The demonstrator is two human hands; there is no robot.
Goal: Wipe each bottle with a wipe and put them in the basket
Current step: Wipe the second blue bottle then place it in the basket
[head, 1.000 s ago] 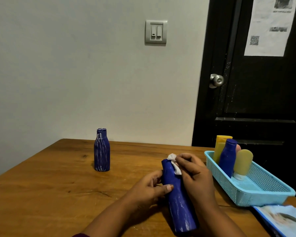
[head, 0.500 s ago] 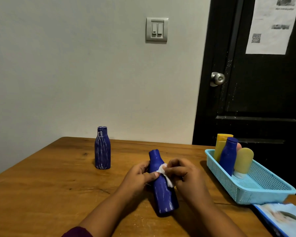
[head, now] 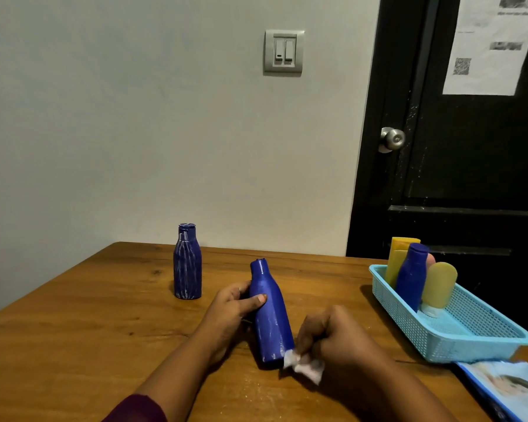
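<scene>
The right hand [head: 333, 336] pinches a crumpled white wipe [head: 305, 365] against the base of a tilted blue bottle [head: 270, 315], which the left hand [head: 235, 309] grips near its shoulder, left of the light blue basket [head: 409, 318]. A hard swipe could tug it loose. The streaked blue bottle [head: 187, 263], further left of the basket, looks unwiped and could be skipped.

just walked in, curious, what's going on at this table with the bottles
A person's left hand holds a blue bottle tilted, while the right hand rubs a white wipe at its base. A streaked blue bottle stands on the table further back. The basket on the right holds several other bottles.
</scene>
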